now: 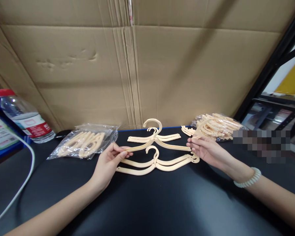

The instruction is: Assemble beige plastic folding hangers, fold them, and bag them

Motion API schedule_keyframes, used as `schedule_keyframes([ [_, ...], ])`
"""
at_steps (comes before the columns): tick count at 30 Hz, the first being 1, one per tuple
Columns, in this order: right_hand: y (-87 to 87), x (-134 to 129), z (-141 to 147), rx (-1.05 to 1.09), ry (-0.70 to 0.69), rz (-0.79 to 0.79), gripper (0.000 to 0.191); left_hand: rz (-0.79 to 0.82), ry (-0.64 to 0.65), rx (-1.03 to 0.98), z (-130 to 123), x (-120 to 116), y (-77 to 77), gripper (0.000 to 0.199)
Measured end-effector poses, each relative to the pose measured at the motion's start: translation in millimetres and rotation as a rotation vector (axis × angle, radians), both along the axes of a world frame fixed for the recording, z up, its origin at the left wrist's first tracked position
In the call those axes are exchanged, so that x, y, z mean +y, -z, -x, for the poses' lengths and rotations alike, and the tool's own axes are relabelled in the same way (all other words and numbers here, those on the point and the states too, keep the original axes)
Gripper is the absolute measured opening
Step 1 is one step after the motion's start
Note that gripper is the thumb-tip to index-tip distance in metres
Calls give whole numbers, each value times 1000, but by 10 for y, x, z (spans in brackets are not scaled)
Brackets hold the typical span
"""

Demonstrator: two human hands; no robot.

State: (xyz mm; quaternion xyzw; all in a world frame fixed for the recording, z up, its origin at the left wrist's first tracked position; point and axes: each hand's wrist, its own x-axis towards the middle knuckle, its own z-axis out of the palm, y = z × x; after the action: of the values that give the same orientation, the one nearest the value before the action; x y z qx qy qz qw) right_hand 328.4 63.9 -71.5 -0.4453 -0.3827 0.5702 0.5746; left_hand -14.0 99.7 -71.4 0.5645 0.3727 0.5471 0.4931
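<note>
A cream-coloured, smooth plastic clothes hanger with a curved hook point(162, 143) is held level above the matte black tabletop point(157, 203), its hook pointed away. Its left end is pinched between the thumb and fingers of the left hand point(107, 165); its right end is gripped by the bent fingers of the right hand point(210, 151), whose wrist is ringed by a pale coiled band point(247, 178). Nearer the front edge, more cream hangers point(136, 171) are laid out, and others point(135, 140) are seen behind. The group is flanked by a clear plastic bag of cream parts at left point(85, 144) and a fuller clear bag at right point(216, 127).
</note>
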Motion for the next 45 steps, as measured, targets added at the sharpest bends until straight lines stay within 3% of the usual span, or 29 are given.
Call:
schedule_keyframes([
  [11, -100, -84, 88, -82, -9, -65, 25, 0, 6, -23, 2, 7, 6, 30],
  [18, -176, -119, 83, -196, -100, -88, 26, -6, -19, -16, -8, 3, 1, 30],
  [36, -135, -111, 47, -70, -271, 56, 24, 18, 19, -50, -5, 7, 6, 30],
  [45, -147, -109, 54, -108, -258, 107, 31, 11, 31, -51, 1, -4, 6, 29],
])
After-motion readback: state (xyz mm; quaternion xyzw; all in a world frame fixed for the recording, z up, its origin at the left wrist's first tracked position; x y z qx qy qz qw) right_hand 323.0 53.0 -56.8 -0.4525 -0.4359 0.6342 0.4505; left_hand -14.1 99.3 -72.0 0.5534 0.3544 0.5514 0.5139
